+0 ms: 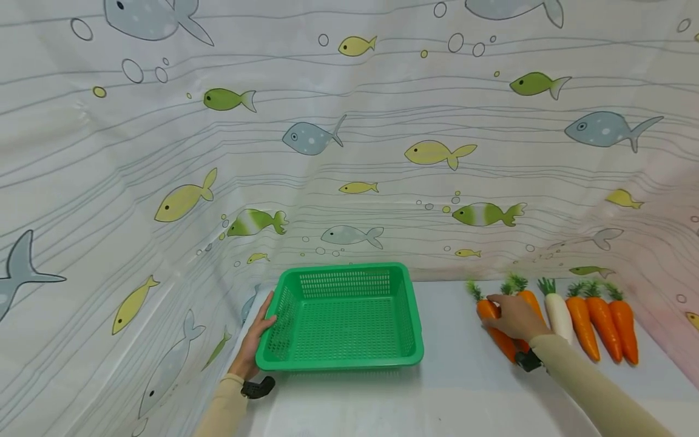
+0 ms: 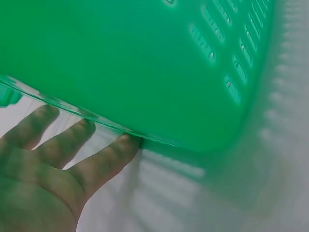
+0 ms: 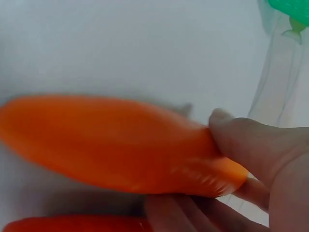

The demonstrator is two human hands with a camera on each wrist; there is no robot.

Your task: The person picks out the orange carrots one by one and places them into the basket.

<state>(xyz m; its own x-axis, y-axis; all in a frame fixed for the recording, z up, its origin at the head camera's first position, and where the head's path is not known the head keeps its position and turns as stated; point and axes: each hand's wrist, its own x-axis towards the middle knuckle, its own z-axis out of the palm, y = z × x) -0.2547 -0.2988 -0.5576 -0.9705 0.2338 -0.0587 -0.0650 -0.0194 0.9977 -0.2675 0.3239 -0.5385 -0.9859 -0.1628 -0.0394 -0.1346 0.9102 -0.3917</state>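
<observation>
A green slotted plastic basket (image 1: 344,365) stands left of the middle in the head view. My left hand (image 1: 253,343) lies along its left side. In the left wrist view, the fingers (image 2: 104,164) are straight and spread, their tips against the basket's edge. My right hand (image 1: 516,317) pinches a carrot (image 3: 111,145) with thumb on one side and fingers on the other. This carrot is the leftmost of the row. Just right of it, another carrot (image 1: 531,299) is partly hidden by the hand.
A white radish (image 1: 557,312) lies right of my right hand. Beyond it are three more carrots (image 1: 602,325), side by side with green tops away from me. Behind the white table (image 1: 448,388) hangs a fish-patterned sheet (image 1: 393,230), which also covers both sides.
</observation>
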